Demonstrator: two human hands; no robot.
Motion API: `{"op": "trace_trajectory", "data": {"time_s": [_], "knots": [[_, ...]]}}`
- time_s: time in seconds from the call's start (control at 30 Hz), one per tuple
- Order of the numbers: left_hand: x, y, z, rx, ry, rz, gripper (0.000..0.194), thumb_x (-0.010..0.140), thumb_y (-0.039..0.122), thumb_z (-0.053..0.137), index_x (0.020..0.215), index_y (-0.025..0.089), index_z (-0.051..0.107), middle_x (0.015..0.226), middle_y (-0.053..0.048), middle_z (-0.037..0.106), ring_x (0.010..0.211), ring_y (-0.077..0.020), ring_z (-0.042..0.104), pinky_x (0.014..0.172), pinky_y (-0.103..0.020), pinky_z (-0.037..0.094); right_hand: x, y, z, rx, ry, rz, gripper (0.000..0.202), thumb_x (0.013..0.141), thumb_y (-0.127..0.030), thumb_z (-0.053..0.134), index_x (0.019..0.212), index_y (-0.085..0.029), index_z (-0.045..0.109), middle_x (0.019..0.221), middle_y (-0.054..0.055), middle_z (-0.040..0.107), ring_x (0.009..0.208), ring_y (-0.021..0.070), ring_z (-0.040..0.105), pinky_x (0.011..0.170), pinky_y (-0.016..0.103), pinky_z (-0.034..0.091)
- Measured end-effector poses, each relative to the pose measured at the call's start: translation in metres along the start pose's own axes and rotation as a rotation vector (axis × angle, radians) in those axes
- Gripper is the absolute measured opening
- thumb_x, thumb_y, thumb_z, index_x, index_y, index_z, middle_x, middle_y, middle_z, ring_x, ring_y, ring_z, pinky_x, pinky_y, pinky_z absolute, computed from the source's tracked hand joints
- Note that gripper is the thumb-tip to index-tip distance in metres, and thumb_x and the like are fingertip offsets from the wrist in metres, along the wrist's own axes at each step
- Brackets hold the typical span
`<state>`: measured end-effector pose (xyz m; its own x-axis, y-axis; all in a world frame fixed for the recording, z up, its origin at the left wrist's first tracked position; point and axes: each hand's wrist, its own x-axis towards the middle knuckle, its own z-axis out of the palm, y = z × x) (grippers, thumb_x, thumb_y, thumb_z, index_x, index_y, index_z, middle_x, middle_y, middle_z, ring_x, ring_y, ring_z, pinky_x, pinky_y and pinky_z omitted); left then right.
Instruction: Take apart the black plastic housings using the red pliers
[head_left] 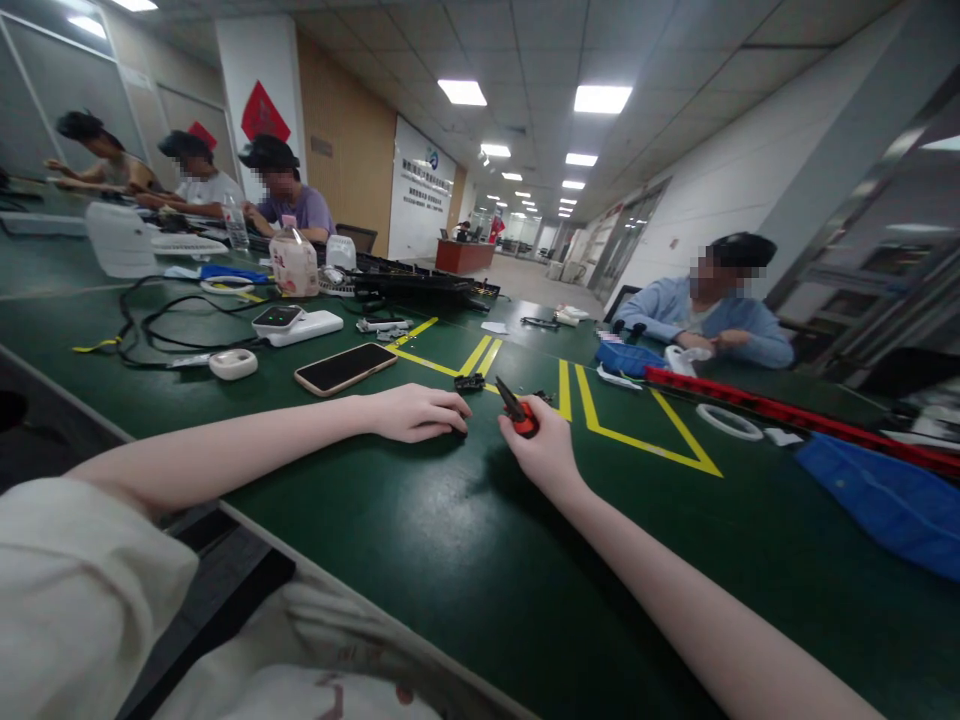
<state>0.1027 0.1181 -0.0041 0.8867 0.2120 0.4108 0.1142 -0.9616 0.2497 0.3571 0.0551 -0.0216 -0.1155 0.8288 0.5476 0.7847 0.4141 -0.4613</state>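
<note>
While the left hand [416, 413] lies palm down, bent fingers hiding any grip, on the green table [442, 570], the right hand [546, 442], apart from it, clasps red-handled pliers [514, 402] angled forward-left, a small black part [469, 382] just beyond and a phone [346, 369] near the left hand.

Phone [345, 369] on table [450, 560], beyond left forearm [247, 455]; bottle [294, 265] behind phone; pliers [526, 420] in right hand [547, 447]; bin [885, 500] farther right.
</note>
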Motion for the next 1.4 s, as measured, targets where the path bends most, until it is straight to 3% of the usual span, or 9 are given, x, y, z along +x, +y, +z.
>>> {"op": "trace_trajectory", "data": {"time_s": [0.23,0.4,0.53,0.63,0.83,0.93,1.03,1.2,1.4], "knots": [[0.002,0.033,0.002,-0.279,-0.032,0.026,0.012,0.092,0.021,0.058,0.098,0.017,0.068,0.119,-0.014,0.066,0.112,-0.0205,0.065,0.099,-0.032,0.053,-0.007,-0.009,-0.009,0.006,-0.020,-0.100,0.033,0.096,-0.042,0.057,0.112,-0.014,0.061,0.108,0.007,0.062,0.093,0.0147,0.061,0.083,0.035,0.055],[0.007,0.055,0.008,-0.485,-0.075,0.030,0.015,0.091,0.016,0.057,0.105,0.017,0.063,0.112,-0.012,0.068,0.108,-0.0188,0.066,0.098,-0.030,0.054,-0.012,-0.018,-0.017,0.016,-0.041,-0.147,0.027,0.093,-0.040,0.060,0.099,-0.014,0.061,0.094,0.004,0.063,0.085,0.0137,0.061,0.078,0.032,0.053],[0.003,0.056,0.010,-0.613,-0.072,-0.018,0.036,0.089,0.006,0.049,0.121,0.018,0.058,0.115,-0.012,0.070,0.108,-0.0192,0.068,0.096,-0.033,0.056,-0.018,-0.024,-0.025,-0.014,-0.079,-0.158,0.023,0.087,-0.037,0.063,0.099,-0.018,0.061,0.090,0.006,0.066,0.081,0.0181,0.063,0.070,0.032,0.052],[0.000,0.050,0.008,-0.664,-0.054,-0.036,0.040,0.089,0.005,0.049,0.125,0.019,0.057,0.117,-0.012,0.069,0.108,-0.0196,0.067,0.095,-0.034,0.056,-0.028,-0.024,-0.036,-0.067,-0.130,-0.178,0.024,0.086,-0.035,0.063,0.105,-0.020,0.061,0.094,0.006,0.067,0.083,0.0198,0.064,0.069,0.033,0.052],[-0.003,0.047,0.000,-0.543,0.010,-0.050,0.033,0.093,0.016,0.053,0.126,0.017,0.056,0.123,-0.012,0.062,0.110,-0.0200,0.063,0.098,-0.033,0.053,-0.061,-0.016,-0.060,-0.211,-0.228,-0.247,0.042,0.081,-0.035,0.071,0.119,-0.022,0.058,0.096,0.006,0.065,0.087,0.0232,0.063,0.074,0.038,0.050],[-0.003,0.047,0.000,-0.457,-0.053,-0.040,0.040,0.093,0.029,0.059,0.132,0.021,0.053,0.133,-0.011,0.056,0.123,-0.0234,0.057,0.107,-0.035,0.047,-0.073,-0.014,-0.068,-0.257,-0.225,-0.263,0.046,0.083,-0.040,0.071,0.123,-0.022,0.055,0.097,0.007,0.064,0.088,0.0240,0.062,0.074,0.040,0.049],[-0.002,0.046,0.005,-0.300,-0.134,0.016,0.048,0.089,0.034,0.065,0.133,0.022,0.053,0.133,-0.012,0.056,0.122,-0.0265,0.056,0.105,-0.038,0.045,-0.071,-0.015,-0.069,-0.318,-0.193,-0.311,0.044,0.086,-0.044,0.068,0.120,-0.020,0.054,0.098,0.009,0.062,0.089,0.0244,0.061,0.075,0.040,0.050],[0.002,0.042,0.013,-0.110,-0.158,0.058,0.039,0.090,0.040,0.065,0.123,0.019,0.062,0.114,-0.012,0.063,0.104,-0.0260,0.061,0.092,-0.037,0.047,-0.060,-0.014,-0.063,-0.381,-0.241,-0.437,0.049,0.084,-0.059,0.065,0.110,-0.018,0.056,0.100,0.010,0.062,0.089,0.0251,0.061,0.073,0.040,0.050],[0.002,0.041,0.010,-0.091,-0.149,0.059,0.043,0.085,0.047,0.071,0.115,0.018,0.066,0.107,-0.010,0.062,0.097,-0.0237,0.060,0.083,-0.033,0.047,-0.061,-0.017,-0.064,-0.392,-0.259,-0.473,0.037,0.092,-0.050,0.058,0.108,-0.017,0.058,0.094,0.008,0.062,0.084,0.0198,0.060,0.070,0.034,0.050]]}}
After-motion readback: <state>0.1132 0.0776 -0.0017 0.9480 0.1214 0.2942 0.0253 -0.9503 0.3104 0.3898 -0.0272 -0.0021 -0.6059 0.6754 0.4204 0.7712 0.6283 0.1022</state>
